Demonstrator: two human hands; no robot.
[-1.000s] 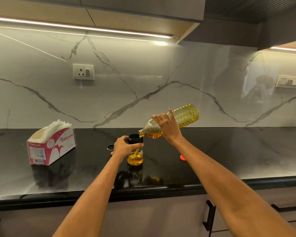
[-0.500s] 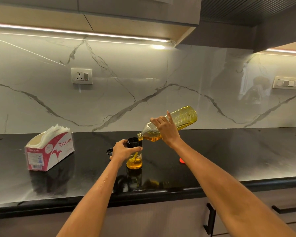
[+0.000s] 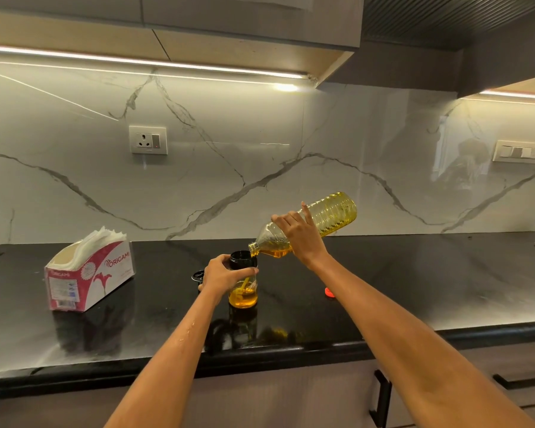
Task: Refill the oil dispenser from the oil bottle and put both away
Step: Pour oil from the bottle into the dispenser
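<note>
I have a single head view, worn high and facing forward and slightly down at the black countertop and marble backsplash. Both forearms enter from the bottom edge; the hands meet near frame centre, at arm's length.

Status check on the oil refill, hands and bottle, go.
Left hand grips oil dispenser on counter. Right hand holds oil bottle tilted, mouth over dispenser's opening, pouring. Dispenser part full. Red cap lies clear, nothing in the way.

i see bare black counter right of the red cap. on the left, the tissue box blocks passage; a black lid sits by the dispenser.
</note>
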